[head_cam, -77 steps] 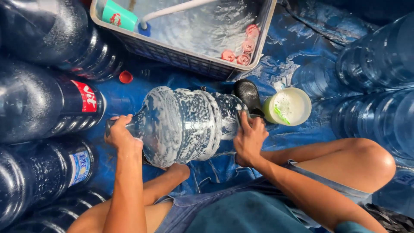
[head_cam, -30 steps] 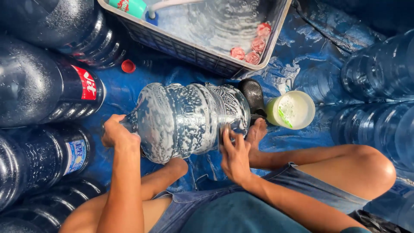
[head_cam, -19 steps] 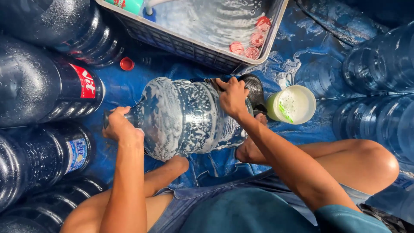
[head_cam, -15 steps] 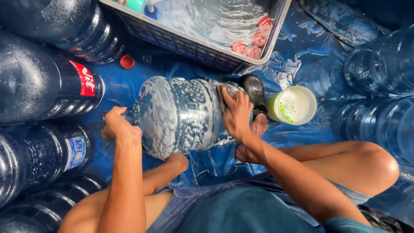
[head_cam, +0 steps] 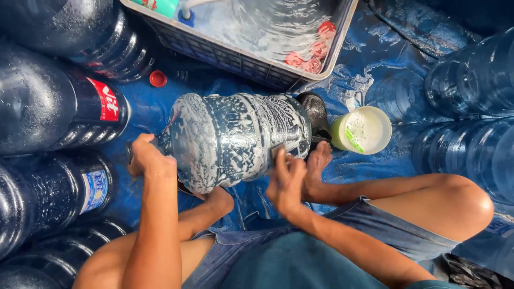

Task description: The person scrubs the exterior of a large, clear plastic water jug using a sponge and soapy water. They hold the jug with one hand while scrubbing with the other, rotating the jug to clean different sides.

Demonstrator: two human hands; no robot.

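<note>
A large clear water jug (head_cam: pixel 235 134), smeared with white soap foam, lies on its side on a blue tarp in front of my crossed legs. My left hand (head_cam: pixel 147 160) is closed around the jug's left end and steadies it. My right hand (head_cam: pixel 286 182) presses on the jug's lower right side with its fingers spread. A small pale patch shows at its fingertips; I cannot tell whether it is a pad in the hand. My bare foot (head_cam: pixel 319 160) rests just under the jug's right end.
A grey basket tub (head_cam: pixel 241 59) of soapy water with red caps (head_cam: pixel 308 56) stands behind the jug. A pale green cup (head_cam: pixel 364 131) and a dark round object (head_cam: pixel 316 109) sit at its right end. Dark jugs (head_cam: pixel 48 112) crowd the left, clear jugs (head_cam: pixel 471 80) the right. A red cap (head_cam: pixel 158 78) lies on the tarp.
My right hand has gone from the jug's top down its right side to the lower edge. The jug has stayed on its side and my left hand has kept its hold.
</note>
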